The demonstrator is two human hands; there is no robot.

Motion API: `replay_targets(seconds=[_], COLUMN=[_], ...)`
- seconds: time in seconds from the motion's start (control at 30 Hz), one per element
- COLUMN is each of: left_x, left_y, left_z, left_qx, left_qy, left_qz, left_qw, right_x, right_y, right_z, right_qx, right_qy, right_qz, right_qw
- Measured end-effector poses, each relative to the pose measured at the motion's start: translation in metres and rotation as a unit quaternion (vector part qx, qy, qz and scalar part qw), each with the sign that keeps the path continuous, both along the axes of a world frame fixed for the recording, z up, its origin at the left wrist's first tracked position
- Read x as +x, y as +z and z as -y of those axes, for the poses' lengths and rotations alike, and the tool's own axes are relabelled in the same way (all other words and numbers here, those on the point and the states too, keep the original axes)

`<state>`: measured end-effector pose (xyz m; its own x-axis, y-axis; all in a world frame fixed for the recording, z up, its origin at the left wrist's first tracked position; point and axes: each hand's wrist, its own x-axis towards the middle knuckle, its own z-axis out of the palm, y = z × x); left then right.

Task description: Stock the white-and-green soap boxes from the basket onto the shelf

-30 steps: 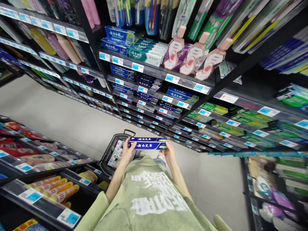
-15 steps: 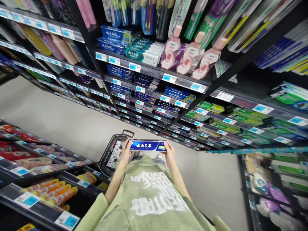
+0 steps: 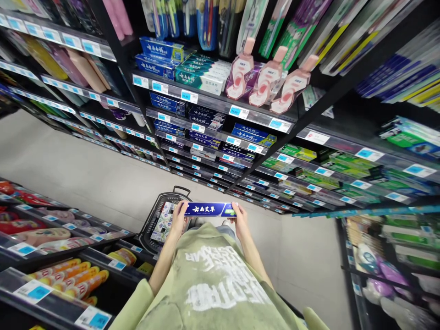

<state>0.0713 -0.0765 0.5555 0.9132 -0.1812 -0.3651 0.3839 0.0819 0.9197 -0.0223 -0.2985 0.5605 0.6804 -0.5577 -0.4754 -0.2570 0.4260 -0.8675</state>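
I hold a long blue toothpaste box (image 3: pixel 209 210) level in front of my chest, its printed face towards me. My left hand (image 3: pixel 180 218) grips its left end and my right hand (image 3: pixel 238 220) grips its right end, fingers curled round the edges. Just below and left of the box a black shopping basket (image 3: pixel 154 216) stands on the floor with several small packs in it.
Black shelves with blue price tags run ahead and to the right, stocked with toothpaste boxes (image 3: pixel 161 48), pink bottles (image 3: pixel 264 82) and toothbrushes. A lower shelf unit (image 3: pixel 51 247) with tubes stands at my left. A grey floor aisle (image 3: pixel 79 169) lies between.
I have turned the box so one printed face shows instead of two. The view has shifted slightly; my hands remain on both ends.
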Motion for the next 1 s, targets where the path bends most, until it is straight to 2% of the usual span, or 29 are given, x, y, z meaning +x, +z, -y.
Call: replay_targets(seconds=[0.43, 0.77, 0.9, 1.0], left_x=[-0.0001, 0.0001, 0.0001, -0.0009], left_y=[0.0046, 0.0065, 0.0072, 0.0092], left_z=[-0.0007, -0.0059, -0.0065, -0.0089], left_qx=[-0.001, 0.025, 0.007, -0.046], left_qy=[0.001, -0.004, -0.001, -0.01], left_qz=[-0.021, 0.013, 0.005, 0.0], left_qw=[1.0, 1.0, 1.0, 0.999], right_x=[0.0015, 0.0022, 0.0015, 0.0013], right_y=[0.0034, -0.0025, 0.001, 0.0025], right_z=[-0.0036, -0.0036, -0.0034, -0.0034], right_qx=[0.007, 0.022, 0.027, 0.025], right_qy=[-0.007, 0.012, 0.03, 0.043], right_qz=[0.007, 0.024, 0.035, 0.037], right_qw=[1.0, 0.999, 0.999, 0.998])
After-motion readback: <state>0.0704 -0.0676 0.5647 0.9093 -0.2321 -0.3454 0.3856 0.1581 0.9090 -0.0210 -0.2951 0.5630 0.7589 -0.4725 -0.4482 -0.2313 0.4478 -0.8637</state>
